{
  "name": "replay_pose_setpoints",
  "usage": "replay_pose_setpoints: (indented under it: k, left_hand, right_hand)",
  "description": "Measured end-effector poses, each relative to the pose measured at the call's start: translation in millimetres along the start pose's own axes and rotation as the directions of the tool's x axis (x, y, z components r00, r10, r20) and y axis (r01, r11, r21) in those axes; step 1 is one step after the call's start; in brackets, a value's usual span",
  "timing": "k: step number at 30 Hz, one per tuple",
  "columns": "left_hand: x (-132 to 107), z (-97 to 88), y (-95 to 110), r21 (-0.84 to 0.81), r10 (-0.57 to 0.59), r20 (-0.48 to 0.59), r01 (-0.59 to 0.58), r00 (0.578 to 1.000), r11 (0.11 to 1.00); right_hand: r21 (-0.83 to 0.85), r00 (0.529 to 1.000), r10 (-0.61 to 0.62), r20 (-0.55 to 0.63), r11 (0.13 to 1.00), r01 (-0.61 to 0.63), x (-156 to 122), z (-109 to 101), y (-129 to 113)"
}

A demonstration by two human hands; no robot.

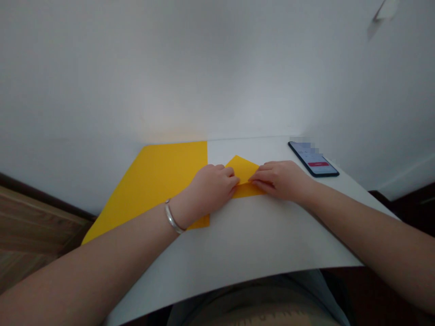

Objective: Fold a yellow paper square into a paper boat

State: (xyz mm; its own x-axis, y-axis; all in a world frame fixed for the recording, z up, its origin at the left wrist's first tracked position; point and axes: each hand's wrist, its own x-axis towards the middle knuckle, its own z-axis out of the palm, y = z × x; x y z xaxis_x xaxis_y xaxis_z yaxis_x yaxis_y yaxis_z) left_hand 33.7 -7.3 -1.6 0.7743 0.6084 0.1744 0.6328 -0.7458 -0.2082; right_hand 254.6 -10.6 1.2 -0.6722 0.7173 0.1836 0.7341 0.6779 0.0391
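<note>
A small folded piece of yellow paper (243,169) lies on the white table, its pointed corner facing the wall. Across its middle runs a fold, with a yellow band below it. My left hand (217,185) is closed on the left side of the paper, fingers curled at the fold, and a silver bangle circles that wrist. From the right, my right hand (279,179) pinches the paper's right side between thumb and fingers. The fingertips of both hands come near each other along the fold. Parts of the paper's left and right ends are hidden beneath my fingers.
A large yellow sheet (163,172) covers the table's left side, partly under my left arm. A phone (314,159) with a lit screen lies at the back right of the white table (258,240). Behind stands a pale wall (217,68); wooden furniture (30,226) is at left.
</note>
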Motion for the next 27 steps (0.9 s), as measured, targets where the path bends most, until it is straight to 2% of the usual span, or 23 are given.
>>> replay_pose_setpoints:
  k: [4,8,12,15,22,27]
  left_hand:
    - [0,0.9,-3,0.045,-0.046,0.042,0.044,0.998,0.998]
    - [-2,2.0,-9,-0.008,-0.106,0.068,0.107,0.992,0.994]
    - [-4,4.8,-18,-0.093,-0.136,0.094,0.144,0.986,0.985]
    - [-4,7.9,-26,-0.154,-0.135,0.115,0.152,0.984,0.976]
    - [-4,13.3,-34,-0.33,-0.236,0.176,0.283,0.956,0.9]
    - [-4,12.9,-32,-0.33,-0.247,0.174,0.293,0.953,0.897]
  right_hand:
    - [0.009,0.996,0.076,0.05,0.997,-0.077,-1,-3,5]
    - [0.021,0.977,0.188,0.105,0.981,-0.191,-2,-3,20]
    - [0.082,0.963,0.188,0.193,0.975,-0.207,-4,-3,33]
    - [0.113,0.941,0.248,0.231,0.954,-0.279,-4,-3,39]
    - [0.154,0.907,0.306,0.289,0.921,-0.359,-7,-2,46]
    - [0.123,0.87,0.359,0.338,0.9,-0.419,-9,-2,52]
